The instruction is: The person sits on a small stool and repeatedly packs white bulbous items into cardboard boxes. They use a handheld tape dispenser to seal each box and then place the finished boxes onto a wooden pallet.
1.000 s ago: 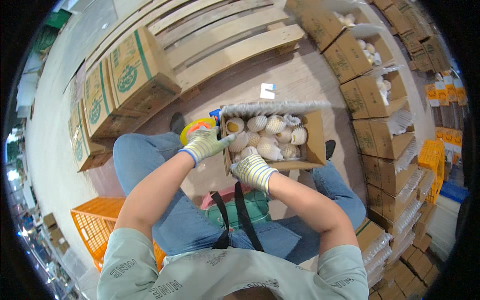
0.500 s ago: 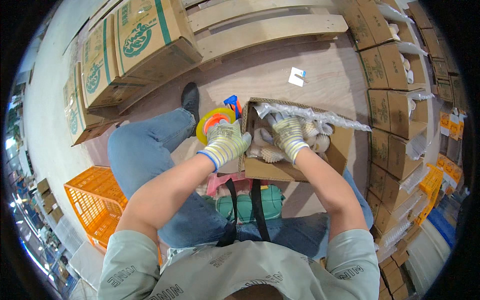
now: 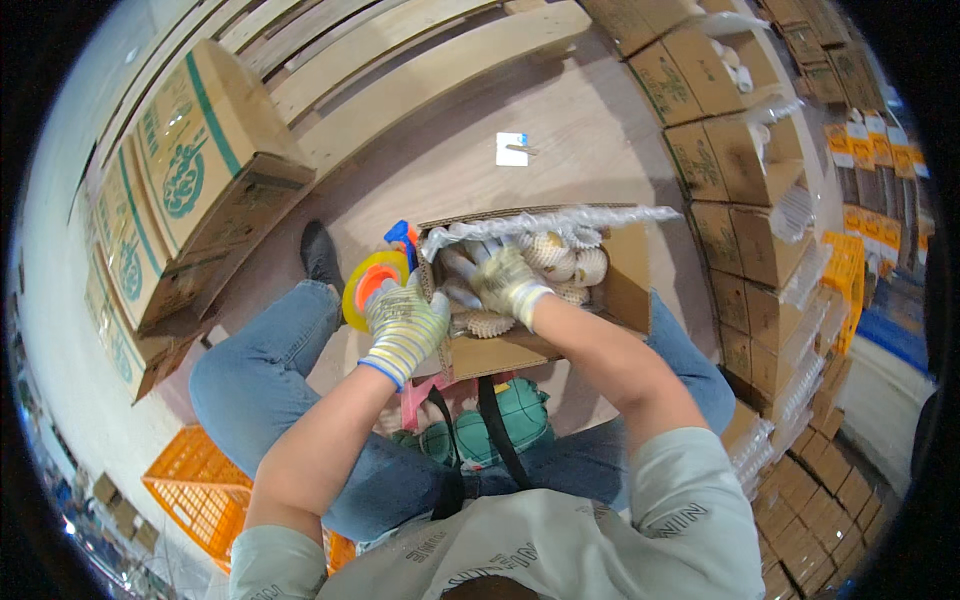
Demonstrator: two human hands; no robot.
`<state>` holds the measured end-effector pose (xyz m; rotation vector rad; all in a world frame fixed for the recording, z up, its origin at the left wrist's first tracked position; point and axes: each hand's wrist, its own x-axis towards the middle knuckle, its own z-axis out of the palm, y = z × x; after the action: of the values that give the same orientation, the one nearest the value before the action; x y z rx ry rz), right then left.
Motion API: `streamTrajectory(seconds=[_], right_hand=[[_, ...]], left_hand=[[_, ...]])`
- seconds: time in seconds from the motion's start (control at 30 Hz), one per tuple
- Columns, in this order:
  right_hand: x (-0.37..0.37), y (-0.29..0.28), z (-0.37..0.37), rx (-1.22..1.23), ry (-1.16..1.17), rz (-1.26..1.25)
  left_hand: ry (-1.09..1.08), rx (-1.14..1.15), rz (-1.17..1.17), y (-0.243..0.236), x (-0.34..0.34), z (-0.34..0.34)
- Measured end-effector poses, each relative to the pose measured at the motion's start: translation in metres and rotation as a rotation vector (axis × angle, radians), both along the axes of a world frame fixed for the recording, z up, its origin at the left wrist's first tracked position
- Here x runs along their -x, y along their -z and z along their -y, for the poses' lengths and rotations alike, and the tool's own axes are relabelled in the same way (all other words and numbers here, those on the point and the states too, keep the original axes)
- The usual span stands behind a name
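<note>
Right hand (image 3: pixel 506 278) in the box (image 3: pixel 500 356), left end, among netted fruit (image 3: pixel 548 254): likely firm, easily bruised, best cupped around the middle! Left hand (image 3: pixel 408 320) at the left edge; can't tell if either's fingers are clamped.

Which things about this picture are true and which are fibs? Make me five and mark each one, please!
1. The right hand, in a pale yellow-and-white striped glove, is inside the open brown cardboard box. True.
2. The left hand, gloved too, is at the box's right end. False: the left hand is at its left end, beside a round yellow tape roll with an orange centre.
3. Pale foam nets wrap round things in the box. True.
4. The plastic lattice crate at lower left is blue. False: the crate is orange.
5. A flat white card lies beyond the box. True.
</note>
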<state>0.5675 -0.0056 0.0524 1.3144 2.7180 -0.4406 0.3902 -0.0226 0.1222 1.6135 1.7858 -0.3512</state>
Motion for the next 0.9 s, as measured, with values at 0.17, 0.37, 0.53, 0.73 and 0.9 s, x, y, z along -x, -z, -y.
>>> streamTrajectory(seconds=[0.17, 0.37, 0.53, 0.73, 0.9], right_hand=[[-0.065, -0.067, 0.01, 0.21, 0.542, -0.024], [-0.047, 0.002, -0.006, 0.228, 1.084, 0.239], [-0.048, 0.03, 0.004, 0.241, 0.928, 0.376], [-0.065, 0.021, -0.018, 0.194, 0.843, 0.344], [-0.088, -0.045, -0.008, -0.112, 0.439, 0.204]], left_hand=[[-0.009, -0.066, -0.009, 0.009, 0.007, 0.007], [-0.049, -0.109, -0.042, 0.031, 0.01, 0.02], [-0.058, 0.084, -0.065, 0.002, 0.001, 0.007], [-0.081, 0.043, -0.013, 0.0, -0.002, -0.003], [-0.041, -0.116, -0.016, 0.015, 0.004, 0.014]])
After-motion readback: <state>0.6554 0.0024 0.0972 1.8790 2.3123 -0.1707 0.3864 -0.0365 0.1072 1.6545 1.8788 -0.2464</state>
